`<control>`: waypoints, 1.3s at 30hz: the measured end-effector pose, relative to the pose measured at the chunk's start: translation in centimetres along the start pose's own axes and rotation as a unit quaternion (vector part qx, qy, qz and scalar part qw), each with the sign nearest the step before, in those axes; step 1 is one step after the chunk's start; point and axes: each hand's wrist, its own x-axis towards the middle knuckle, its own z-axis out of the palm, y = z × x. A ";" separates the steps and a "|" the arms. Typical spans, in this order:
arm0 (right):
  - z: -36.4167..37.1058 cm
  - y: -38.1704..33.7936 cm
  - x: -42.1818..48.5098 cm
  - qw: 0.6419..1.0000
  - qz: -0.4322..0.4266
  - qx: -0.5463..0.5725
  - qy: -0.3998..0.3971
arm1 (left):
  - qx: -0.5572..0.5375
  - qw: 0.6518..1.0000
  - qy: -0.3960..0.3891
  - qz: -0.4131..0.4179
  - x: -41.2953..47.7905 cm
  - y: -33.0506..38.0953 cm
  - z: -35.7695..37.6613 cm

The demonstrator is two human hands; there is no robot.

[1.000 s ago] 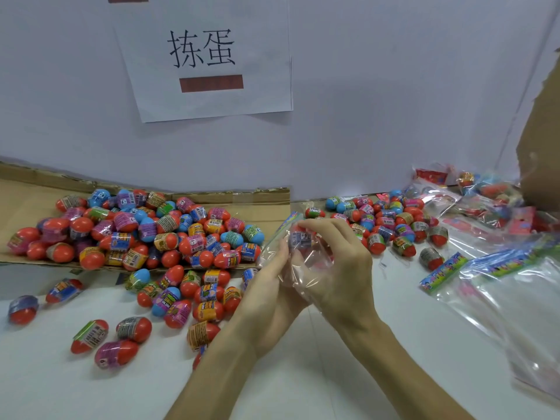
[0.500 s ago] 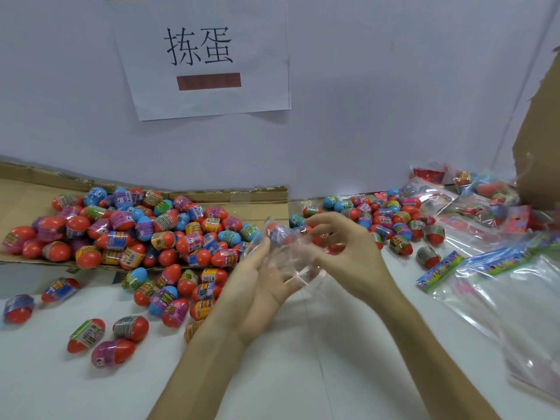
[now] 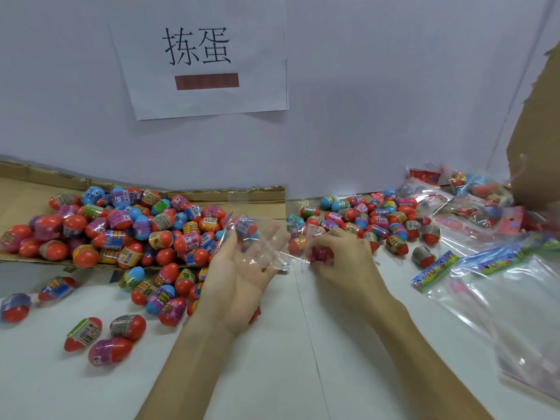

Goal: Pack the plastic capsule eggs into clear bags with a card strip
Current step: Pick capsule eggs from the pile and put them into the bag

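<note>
A clear bag (image 3: pixel 269 247) stretches between my two hands above the white table (image 3: pixel 303 374). My left hand (image 3: pixel 239 286) lies palm up with straight fingers under the bag's left end. A red and purple capsule egg (image 3: pixel 246 226) sits inside the bag at those fingertips. My right hand (image 3: pixel 342 262) pinches the bag's right end with curled fingers, and something red shows in its grasp. A colourful card strip (image 3: pixel 435 269) lies on the table to the right.
A big heap of capsule eggs (image 3: pixel 121 231) covers a flat cardboard sheet (image 3: pixel 18 189) at left. Loose eggs (image 3: pixel 100 334) lie in front. A smaller egg pile (image 3: pixel 378 219) sits beyond my right hand. Empty clear bags (image 3: pixel 509 304) and filled bags (image 3: pixel 478 201) lie at right.
My hands have drawn apart, pulling the bag out sideways. The left hand has turned palm up and flattened; the right has moved right with the bag's end.
</note>
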 end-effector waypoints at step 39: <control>0.0 -5.3 -2.0 0.896 -0.103 0.433 0.008 | 0.053 0.998 -0.028 0.026 0.2 -1.2 -0.3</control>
